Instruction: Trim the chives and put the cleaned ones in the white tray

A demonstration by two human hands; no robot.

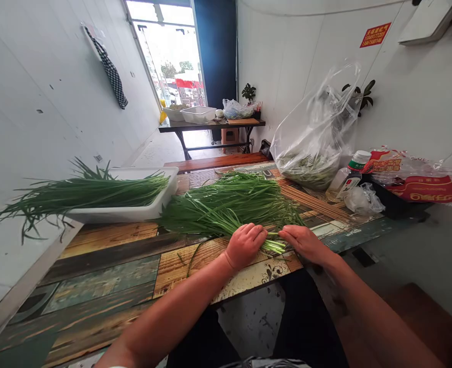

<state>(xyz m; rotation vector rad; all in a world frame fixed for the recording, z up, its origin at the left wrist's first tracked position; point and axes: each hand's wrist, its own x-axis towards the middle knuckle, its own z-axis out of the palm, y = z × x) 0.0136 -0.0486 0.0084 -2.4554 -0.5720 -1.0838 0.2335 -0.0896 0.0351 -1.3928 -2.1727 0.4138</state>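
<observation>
A loose pile of green chives (229, 202) lies across the patterned wooden table (111, 271), pale stem ends toward me. My left hand (245, 244) rests closed over the stem ends of the pile. My right hand (304, 241) pinches a chive stalk (275, 234) that runs between the two hands. A second bunch of chives (91, 191) lies in a white rectangular tray (134, 210) at the left, its leaf tips hanging over the tray's end.
A clear plastic bag (317, 138) with greens, a small white-capped bottle (350, 174), crumpled plastic (363, 199) and red-printed bags (421, 184) stand at the right. A bench (214, 162) lies behind the table. Farther back, a table (210, 123) holds white tubs.
</observation>
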